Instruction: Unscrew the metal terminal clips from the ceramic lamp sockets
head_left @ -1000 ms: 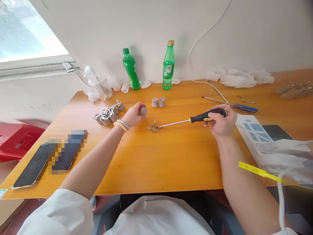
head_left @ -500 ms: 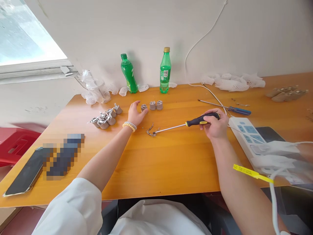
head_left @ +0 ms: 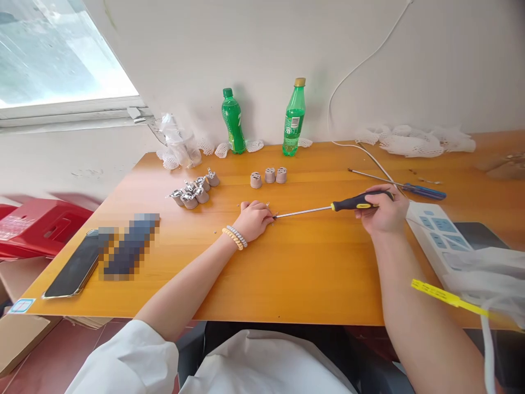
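My right hand [head_left: 383, 210] is closed around the black-and-yellow handle of the screwdriver [head_left: 328, 208], whose long shaft lies nearly level over the surface [head_left: 287, 273], tip pointing left toward my left hand [head_left: 255, 219]. That hand rests knuckles-up on the wood, fingers curled over some small metal clips at the tip; only a sliver of metal peeks out by my fingers, so I cannot tell whether I have actually pinched them or am just covering them. Just beyond, three small grey ceramic socket bodies [head_left: 268, 176] stand in a short row with no metal on them, and to their left lies a cluster of the same bodies with metal brackets fitted [head_left: 192, 191]. By that I judge the work is partly through: one batch looks assembled, while the three bare pieces and the loose clips under my hand remain to be dealt with. A few tiny screws or specks dot the wood near my wrist. Farther out, a blue-handled screwdriver [head_left: 422, 191] lies to the right beside a white power strip [head_left: 435, 232], two green bottles [head_left: 233, 121] stand against the wall, and a phone [head_left: 69, 271] sits at the left edge.
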A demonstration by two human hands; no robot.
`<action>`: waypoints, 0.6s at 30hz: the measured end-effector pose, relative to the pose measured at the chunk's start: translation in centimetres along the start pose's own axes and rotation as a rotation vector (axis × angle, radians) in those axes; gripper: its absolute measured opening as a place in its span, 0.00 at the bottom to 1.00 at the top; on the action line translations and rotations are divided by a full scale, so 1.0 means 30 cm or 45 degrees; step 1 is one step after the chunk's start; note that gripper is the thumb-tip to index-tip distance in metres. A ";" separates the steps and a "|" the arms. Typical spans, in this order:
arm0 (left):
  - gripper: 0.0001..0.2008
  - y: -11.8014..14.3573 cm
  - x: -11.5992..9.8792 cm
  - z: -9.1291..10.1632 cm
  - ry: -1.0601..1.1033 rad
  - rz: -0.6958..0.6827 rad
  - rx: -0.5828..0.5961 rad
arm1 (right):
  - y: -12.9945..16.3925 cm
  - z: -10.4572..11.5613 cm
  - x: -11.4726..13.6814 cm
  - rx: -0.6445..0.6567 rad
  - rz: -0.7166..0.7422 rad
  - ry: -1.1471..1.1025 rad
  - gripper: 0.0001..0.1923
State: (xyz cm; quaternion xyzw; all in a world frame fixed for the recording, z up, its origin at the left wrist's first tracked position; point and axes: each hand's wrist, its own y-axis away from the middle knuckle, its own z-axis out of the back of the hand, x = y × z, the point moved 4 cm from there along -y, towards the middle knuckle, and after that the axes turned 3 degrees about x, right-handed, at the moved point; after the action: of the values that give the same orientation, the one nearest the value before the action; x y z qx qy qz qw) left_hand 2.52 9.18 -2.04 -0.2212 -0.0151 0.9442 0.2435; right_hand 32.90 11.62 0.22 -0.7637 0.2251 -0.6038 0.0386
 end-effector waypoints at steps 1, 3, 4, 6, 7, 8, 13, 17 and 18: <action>0.09 0.002 -0.001 0.012 0.005 -0.002 0.007 | -0.007 0.013 -0.003 0.034 0.021 -0.003 0.04; 0.09 0.015 0.008 0.059 0.039 0.020 -0.055 | -0.022 0.042 -0.011 0.076 0.045 -0.019 0.04; 0.08 0.029 0.024 0.096 0.064 0.061 -0.136 | -0.028 0.055 -0.016 0.082 0.049 -0.028 0.03; 0.08 0.082 0.091 0.190 0.107 0.244 -0.447 | -0.036 0.074 -0.024 0.069 0.041 -0.051 0.03; 0.10 0.123 0.143 0.239 0.110 0.409 -0.633 | -0.038 0.077 -0.027 0.054 0.029 -0.065 0.04; 0.12 0.177 0.206 0.285 0.109 0.659 -0.858 | -0.039 0.076 -0.028 0.033 0.012 -0.078 0.04; 0.26 0.363 0.462 0.344 0.301 1.397 -1.071 | -0.021 0.037 -0.013 -0.157 -0.096 -0.094 0.05; 0.30 0.342 0.514 0.308 0.355 1.421 -0.882 | -0.003 0.005 -0.001 -0.235 -0.205 -0.130 0.04; 0.30 0.333 0.512 0.304 0.323 1.414 -0.888 | -0.001 0.000 -0.001 -0.236 -0.223 -0.140 0.04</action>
State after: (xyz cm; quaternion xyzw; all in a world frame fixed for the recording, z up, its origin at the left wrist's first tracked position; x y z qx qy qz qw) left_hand -17.93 8.27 -1.47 -0.3712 -0.1745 0.8359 -0.3648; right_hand 32.91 11.65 0.20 -0.8127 0.2098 -0.5387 -0.0729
